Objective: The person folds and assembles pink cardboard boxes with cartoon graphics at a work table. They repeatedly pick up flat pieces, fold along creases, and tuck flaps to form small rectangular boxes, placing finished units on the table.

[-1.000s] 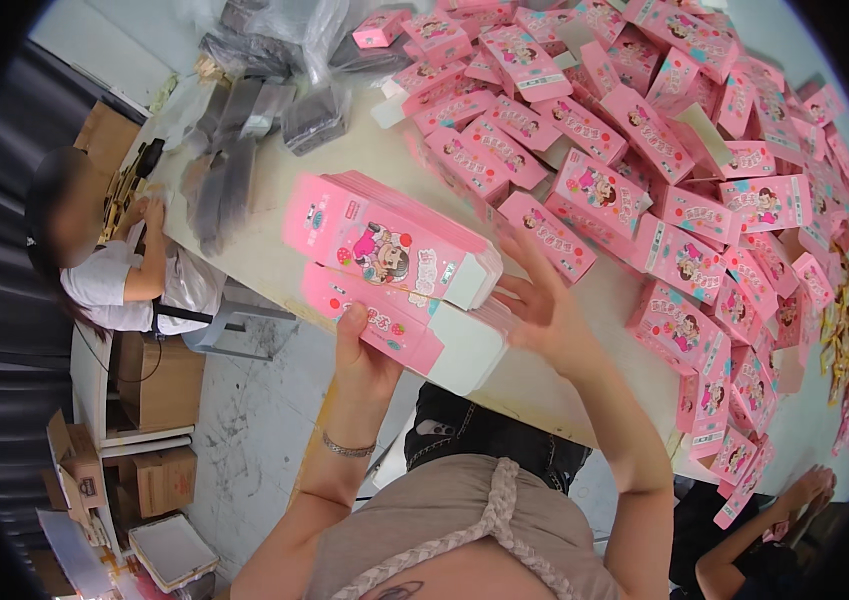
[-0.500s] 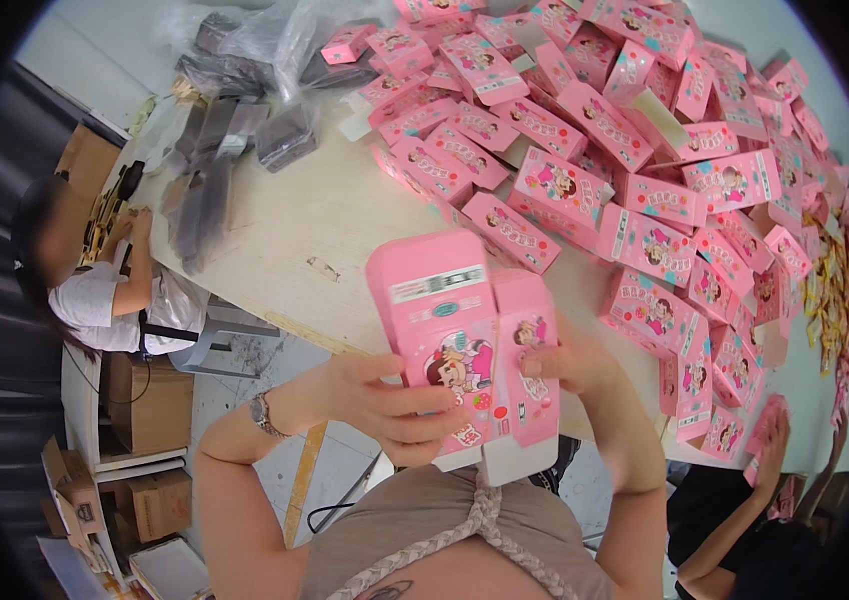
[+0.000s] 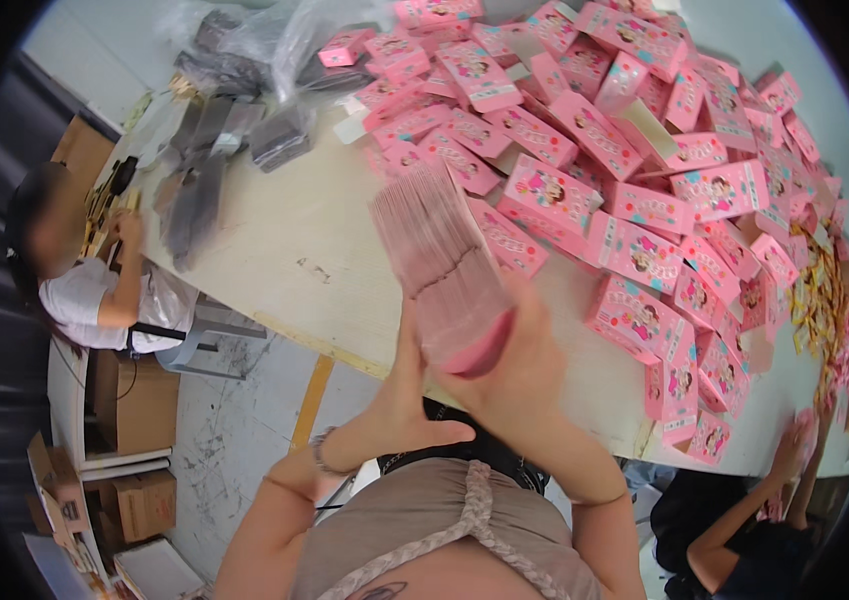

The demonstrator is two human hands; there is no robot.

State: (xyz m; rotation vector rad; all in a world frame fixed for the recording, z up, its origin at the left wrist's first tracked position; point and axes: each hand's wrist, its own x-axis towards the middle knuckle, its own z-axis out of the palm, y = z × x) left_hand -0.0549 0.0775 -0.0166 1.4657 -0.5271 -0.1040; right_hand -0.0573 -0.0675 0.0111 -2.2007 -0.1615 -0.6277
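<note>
A thick stack of flat pink cartons [image 3: 444, 265] is held up in front of me, its many pale edges facing me and a pink printed face curving at its lower end. My right hand [image 3: 514, 365] grips the stack's lower right side. Against its lower left side rests my left hand [image 3: 399, 395], with the thumb stretched out below and the fingers partly hidden by the stack. The stack is over the table's front edge.
A large heap of formed pink boxes [image 3: 554, 190] covers the table's [image 3: 274, 240] back and right. Dark plastic-wrapped packs [image 3: 204, 190] lie at the left. Gold wrapped items [image 3: 814, 300] are at far right. One person [image 3: 94, 290] sits left; another [image 3: 754, 540] works at right.
The stack has turned from showing printed faces to showing its edges. Both hands have shifted to its lower end, and the left has moved off the printed face to the side.
</note>
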